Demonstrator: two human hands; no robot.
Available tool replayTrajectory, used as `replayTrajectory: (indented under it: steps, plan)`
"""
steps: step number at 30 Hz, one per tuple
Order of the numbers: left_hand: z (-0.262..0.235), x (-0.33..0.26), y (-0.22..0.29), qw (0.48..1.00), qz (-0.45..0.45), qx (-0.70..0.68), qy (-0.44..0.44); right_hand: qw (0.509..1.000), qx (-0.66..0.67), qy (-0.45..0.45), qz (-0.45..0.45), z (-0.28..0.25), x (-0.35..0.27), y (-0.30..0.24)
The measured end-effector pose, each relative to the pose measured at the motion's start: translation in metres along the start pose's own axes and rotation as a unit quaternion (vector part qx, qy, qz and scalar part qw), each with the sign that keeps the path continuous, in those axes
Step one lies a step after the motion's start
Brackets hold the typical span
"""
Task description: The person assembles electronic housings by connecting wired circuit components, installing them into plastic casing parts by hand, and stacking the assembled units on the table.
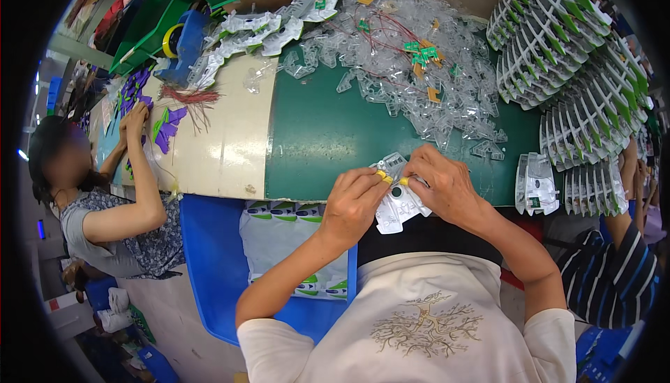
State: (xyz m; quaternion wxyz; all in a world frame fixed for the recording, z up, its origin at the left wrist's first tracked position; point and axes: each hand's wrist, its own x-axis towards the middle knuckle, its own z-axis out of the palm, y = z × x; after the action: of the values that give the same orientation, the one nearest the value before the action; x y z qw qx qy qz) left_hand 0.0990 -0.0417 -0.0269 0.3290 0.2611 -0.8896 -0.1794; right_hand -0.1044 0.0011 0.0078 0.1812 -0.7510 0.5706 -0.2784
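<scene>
My left hand (351, 205) grips the left side of a white plastic housing (399, 214) in front of my waist, at the table's near edge. My right hand (445, 182) is closed at the housing's upper right, fingertips and thumb pressed together on it. Yellow coverings (384, 176) wrap some of my fingertips. A round dark hole shows in the housing between the hands. The part's upper end looks grey and partly see-through; whether a separate clear piece lies there I cannot tell. My fingers hide what they press on.
Clear plastic parts (412, 83) with red wires and small green boards (422, 53) are heaped on the green mat (328, 145). Stacked white-green housings (593, 114) stand right. A blue bin (209, 271) holds bagged parts below. At left a co-worker (118, 208) handles purple pieces (167, 128).
</scene>
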Motion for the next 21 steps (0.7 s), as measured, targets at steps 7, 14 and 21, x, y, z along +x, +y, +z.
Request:
replayTrajectory:
  steps: [7, 14, 21]
  plan:
    - [0.017, -0.006, 0.001, 0.990, -0.048, -0.090, 0.097, 0.999, -0.016, -0.034, -0.022, -0.018, -0.015, -0.003]
    - [0.011, 0.004, -0.001, 0.991, -0.042, -0.123, 0.024, 0.998, -0.033, -0.054, -0.005, -0.016, -0.018, -0.001]
    - [-0.004, 0.017, 0.004, 0.990, -0.048, -0.102, -0.089, 0.955, 0.271, -0.051, 0.110, -0.041, -0.010, -0.005]
